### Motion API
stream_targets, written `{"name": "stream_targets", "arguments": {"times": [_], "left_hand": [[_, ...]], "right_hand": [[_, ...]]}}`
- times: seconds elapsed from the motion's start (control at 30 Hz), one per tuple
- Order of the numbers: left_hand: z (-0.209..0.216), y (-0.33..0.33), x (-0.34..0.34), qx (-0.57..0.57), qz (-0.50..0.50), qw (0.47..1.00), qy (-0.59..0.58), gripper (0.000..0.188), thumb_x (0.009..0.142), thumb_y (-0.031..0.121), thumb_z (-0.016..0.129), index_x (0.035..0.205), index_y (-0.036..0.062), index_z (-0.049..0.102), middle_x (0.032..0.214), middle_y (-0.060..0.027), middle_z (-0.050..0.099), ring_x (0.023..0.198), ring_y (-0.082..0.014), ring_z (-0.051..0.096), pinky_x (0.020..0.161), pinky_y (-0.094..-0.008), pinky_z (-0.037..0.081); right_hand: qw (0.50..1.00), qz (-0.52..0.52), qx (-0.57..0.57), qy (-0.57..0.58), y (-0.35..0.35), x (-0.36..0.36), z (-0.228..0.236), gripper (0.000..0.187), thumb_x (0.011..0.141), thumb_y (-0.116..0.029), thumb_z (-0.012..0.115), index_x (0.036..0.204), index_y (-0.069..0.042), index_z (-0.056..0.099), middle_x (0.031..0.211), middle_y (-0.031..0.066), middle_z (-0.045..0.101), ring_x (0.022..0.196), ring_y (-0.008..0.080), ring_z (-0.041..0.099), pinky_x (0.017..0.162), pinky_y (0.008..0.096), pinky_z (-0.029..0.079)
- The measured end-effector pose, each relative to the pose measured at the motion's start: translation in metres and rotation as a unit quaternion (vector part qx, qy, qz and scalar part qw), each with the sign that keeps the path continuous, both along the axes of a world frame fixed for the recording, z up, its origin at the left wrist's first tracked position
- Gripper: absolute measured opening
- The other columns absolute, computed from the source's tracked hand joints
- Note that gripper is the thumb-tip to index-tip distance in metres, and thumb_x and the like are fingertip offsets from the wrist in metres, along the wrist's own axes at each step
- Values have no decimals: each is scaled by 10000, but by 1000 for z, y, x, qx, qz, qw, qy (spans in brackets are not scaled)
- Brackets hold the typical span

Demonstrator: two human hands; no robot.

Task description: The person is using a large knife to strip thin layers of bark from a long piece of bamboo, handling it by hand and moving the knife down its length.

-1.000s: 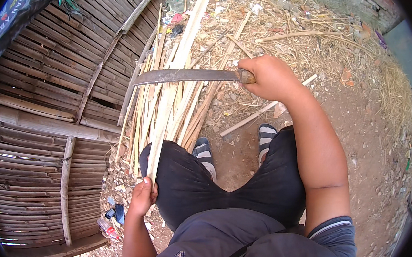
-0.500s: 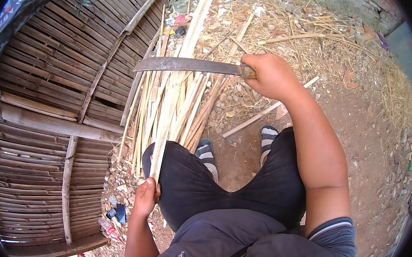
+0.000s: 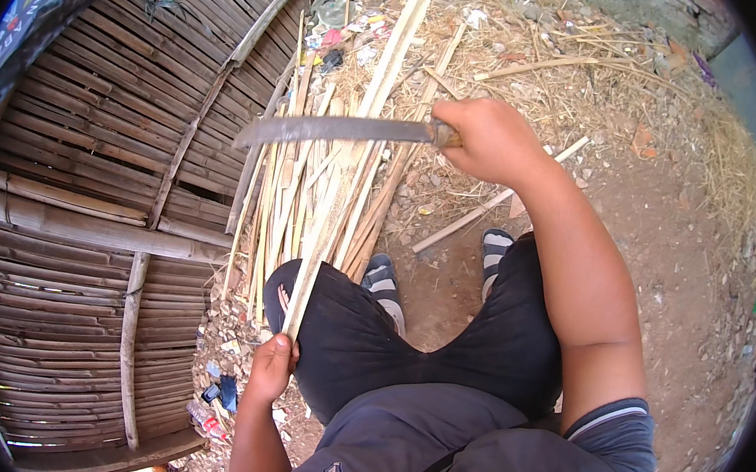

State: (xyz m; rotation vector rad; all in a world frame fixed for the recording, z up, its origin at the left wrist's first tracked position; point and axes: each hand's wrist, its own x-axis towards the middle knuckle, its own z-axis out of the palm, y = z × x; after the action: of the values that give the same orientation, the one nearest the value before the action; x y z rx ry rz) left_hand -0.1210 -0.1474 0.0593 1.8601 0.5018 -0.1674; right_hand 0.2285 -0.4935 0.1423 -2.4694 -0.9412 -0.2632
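Your right hand (image 3: 494,145), near one o'clock, was clamped on the brown wooden handle (image 3: 454,137) of a long, curved, grey metal knife (image 3: 342,131); its blade, pointing to ten, crossed before a long, flat, pale bamboo strip (image 3: 397,53), contact unclear; your left hand (image 3: 273,366), at seven, well apart, gripped that strip's lower end; the strip slanted over your black trousers (image 3: 343,323) to twelve; thin yellowish strips (image 3: 284,201) lay around ten.
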Motion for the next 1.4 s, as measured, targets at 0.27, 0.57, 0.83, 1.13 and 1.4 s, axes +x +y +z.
{"name": "stream_targets", "arguments": {"times": [0.27,0.57,0.83,1.13,1.4], "left_hand": [[2,-3,3,7,-12,1000,-6,569,1111,548,395,803,87,522,621,23,417,524,-80,357,490,-261,278],[-5,-7,0,74,15,996,-37,581,1111,535,419,828,53,580,611,39,446,538,-64,394,506,-251,306],[-5,-8,3,48,34,998,-22,592,1107,542,427,811,55,588,616,31,463,550,-68,412,519,-249,324],[-4,-11,2,60,28,998,-23,569,1113,535,403,832,67,566,610,42,435,530,-59,382,500,-245,294],[-4,-9,4,28,40,999,-25,547,1110,501,457,819,57,586,625,37,463,554,-58,405,520,-242,319]], "right_hand": [[998,56,-37,12,-6,-11,3,239,782,-132,755,1008,-101,681,864,150,732,884,371,724,761,498,569],[996,-15,40,73,-15,10,-3,194,839,-201,786,948,-82,677,807,148,707,795,377,705,688,469,531],[995,36,-34,82,-11,-2,-1,243,835,-196,761,1047,-95,700,859,174,727,877,400,716,787,506,568],[993,0,-14,113,-12,5,5,248,840,-212,774,1053,-106,707,843,164,726,890,377,726,770,490,566],[994,21,-58,88,-9,-6,5,249,841,-224,786,1037,-92,708,864,169,731,889,384,724,772,491,571]]}}
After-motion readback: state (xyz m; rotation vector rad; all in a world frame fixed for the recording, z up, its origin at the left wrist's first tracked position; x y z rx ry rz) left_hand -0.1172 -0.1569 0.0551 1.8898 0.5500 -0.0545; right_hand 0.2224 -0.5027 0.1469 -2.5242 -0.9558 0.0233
